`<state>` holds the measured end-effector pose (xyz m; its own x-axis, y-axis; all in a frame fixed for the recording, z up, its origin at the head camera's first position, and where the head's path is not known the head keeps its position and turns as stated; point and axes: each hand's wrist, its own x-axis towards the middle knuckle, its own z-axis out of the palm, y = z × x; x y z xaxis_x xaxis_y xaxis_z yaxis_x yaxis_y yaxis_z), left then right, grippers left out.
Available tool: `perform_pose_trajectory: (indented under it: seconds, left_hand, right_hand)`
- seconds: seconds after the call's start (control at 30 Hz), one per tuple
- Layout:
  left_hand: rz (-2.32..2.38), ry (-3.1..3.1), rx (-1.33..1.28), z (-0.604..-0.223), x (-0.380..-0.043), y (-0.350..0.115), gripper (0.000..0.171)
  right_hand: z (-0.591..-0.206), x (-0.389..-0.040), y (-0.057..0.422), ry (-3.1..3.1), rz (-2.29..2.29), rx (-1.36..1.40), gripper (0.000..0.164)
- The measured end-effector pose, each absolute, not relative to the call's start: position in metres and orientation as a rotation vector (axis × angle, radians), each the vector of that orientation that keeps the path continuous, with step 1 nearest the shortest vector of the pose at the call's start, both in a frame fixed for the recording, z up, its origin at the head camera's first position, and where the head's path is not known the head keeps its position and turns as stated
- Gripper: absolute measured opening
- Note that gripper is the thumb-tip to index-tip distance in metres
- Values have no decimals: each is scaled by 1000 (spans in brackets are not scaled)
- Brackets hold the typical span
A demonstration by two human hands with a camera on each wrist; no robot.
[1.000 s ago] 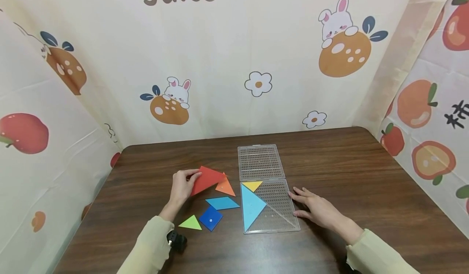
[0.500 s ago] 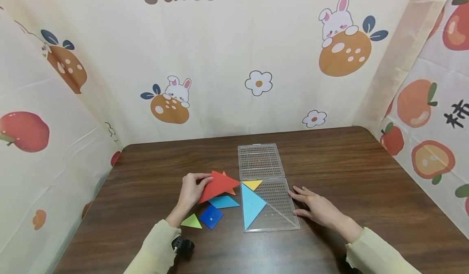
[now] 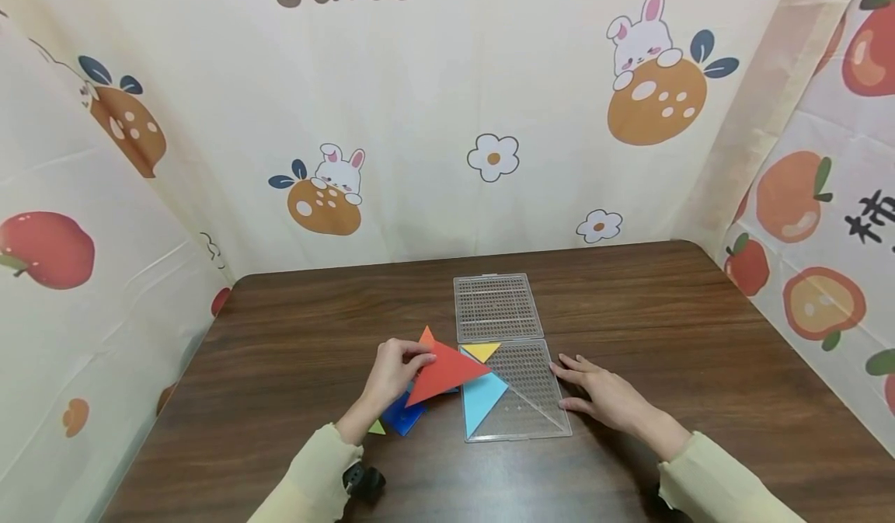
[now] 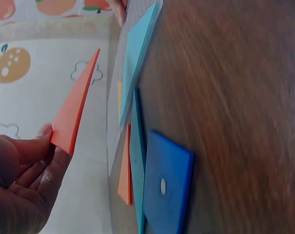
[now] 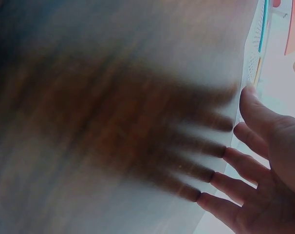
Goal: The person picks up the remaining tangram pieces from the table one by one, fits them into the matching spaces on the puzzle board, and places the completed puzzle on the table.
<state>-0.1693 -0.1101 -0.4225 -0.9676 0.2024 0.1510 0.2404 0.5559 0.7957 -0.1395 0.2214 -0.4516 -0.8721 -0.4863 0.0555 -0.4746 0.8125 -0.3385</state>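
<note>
My left hand [image 3: 391, 371] pinches a large red triangle tangram piece [image 3: 447, 374] by one corner, thumb against fingers. The left wrist view shows the triangle raised above the table. Its tip overhangs the left side of a clear plastic tangram case [image 3: 527, 371] lying unfolded. Inside the case's near half lie a large light-blue triangle [image 3: 481, 408] and a small yellow triangle [image 3: 482, 351]. My right hand [image 3: 611, 400] rests beside the case's right edge, fingers spread and fingertips down. Partly hidden under the left hand are a dark-blue square [image 4: 166, 180], a blue parallelogram [image 4: 137, 161] and an orange triangle [image 4: 124, 178].
A small green triangle [image 3: 377, 428] peeks out by the left wrist. The case's far half [image 3: 498, 308] is a perforated lid lying flat. Brown wooden table [image 3: 315, 313] surrounds everything, with a printed curtain [image 3: 419, 103] behind and at both sides.
My left hand has carried the red triangle rightward from above the loose pieces to the case's left part, covering some of the light-blue triangle. The right hand has stayed put.
</note>
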Motion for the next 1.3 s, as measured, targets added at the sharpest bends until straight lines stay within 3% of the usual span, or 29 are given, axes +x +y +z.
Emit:
perform_pose_trajectory:
  seconds: [0.6,1.3]
  left_hand:
    - [-1444,-2793,-655,-433,-160,-74,14]
    - [-1421,-2952,-690,-439,-157,-42,14]
  right_hand:
    - [-451,-140,222,2953,-539,-773,55]
    - [-448,-138,221,2938,-560,-755,54]
